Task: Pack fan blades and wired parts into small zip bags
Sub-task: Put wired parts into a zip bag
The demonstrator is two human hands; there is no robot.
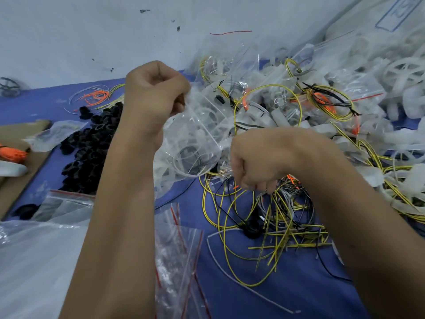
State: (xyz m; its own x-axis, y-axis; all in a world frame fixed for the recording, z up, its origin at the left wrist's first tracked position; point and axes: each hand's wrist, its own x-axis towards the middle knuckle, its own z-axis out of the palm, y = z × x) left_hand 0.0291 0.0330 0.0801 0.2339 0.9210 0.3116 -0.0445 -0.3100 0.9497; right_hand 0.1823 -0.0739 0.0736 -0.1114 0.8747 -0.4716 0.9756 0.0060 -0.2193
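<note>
Both hands, left (154,93) and right (255,162), pinching opposite edges of a clear zip bag (195,139) above crowded wires (271,217).

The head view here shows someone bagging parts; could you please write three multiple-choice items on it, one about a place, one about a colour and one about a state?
1. Where does the pile of small black parts lie?
A. To the left of the left forearm
B. On top of the filled bags at the right
C. Inside the bag being held

2. What colour is the seal strip on the empty zip bags near the bottom of the picture?
A. Green
B. Red
C. Black

3. What are the two hands doing?
A. Both lie flat on the mat
B. Only one touches anything
C. Both grip the same clear bag

Answers: 1 A, the black pile sits on the blue mat left of that arm. 2 B, red lines run along their tops. 3 C, the left hand and right hand pinch opposite edges of the clear bag.
</note>
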